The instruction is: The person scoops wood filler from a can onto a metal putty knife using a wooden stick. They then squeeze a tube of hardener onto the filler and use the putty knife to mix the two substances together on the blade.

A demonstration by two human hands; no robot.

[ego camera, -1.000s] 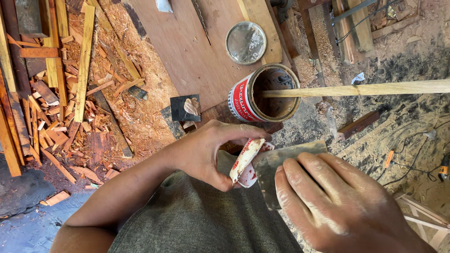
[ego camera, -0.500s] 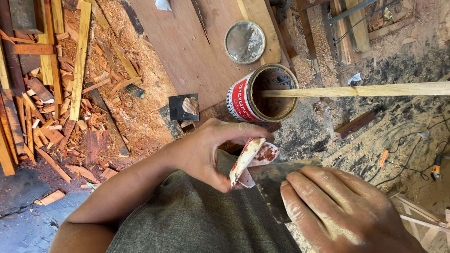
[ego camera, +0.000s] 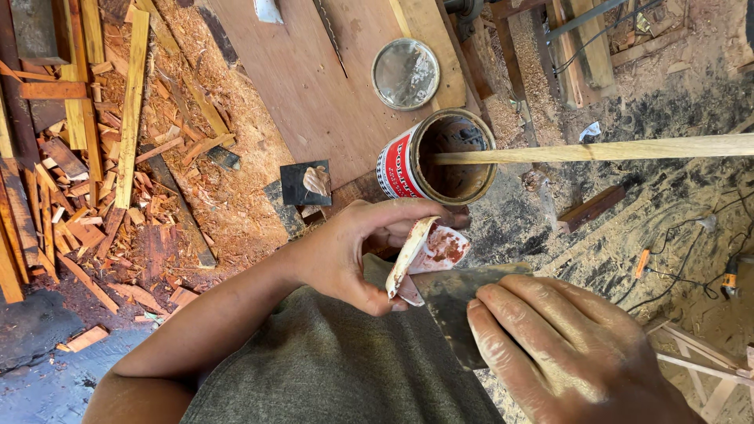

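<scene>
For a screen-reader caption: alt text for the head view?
The left hand holds a smeared card against a putty knife gripped by the right hand. Beyond, an open can and its lid sit among wood scraps.

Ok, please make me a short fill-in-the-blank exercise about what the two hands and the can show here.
1. The left hand holds a folded, stained ____.
2. The right hand presses a dark scraper blade against the ____.
3. A long wooden stick rests across the open ____.
4. The round metal lid lies on a ____ board.

Missing words: card; card; can; wooden
</scene>
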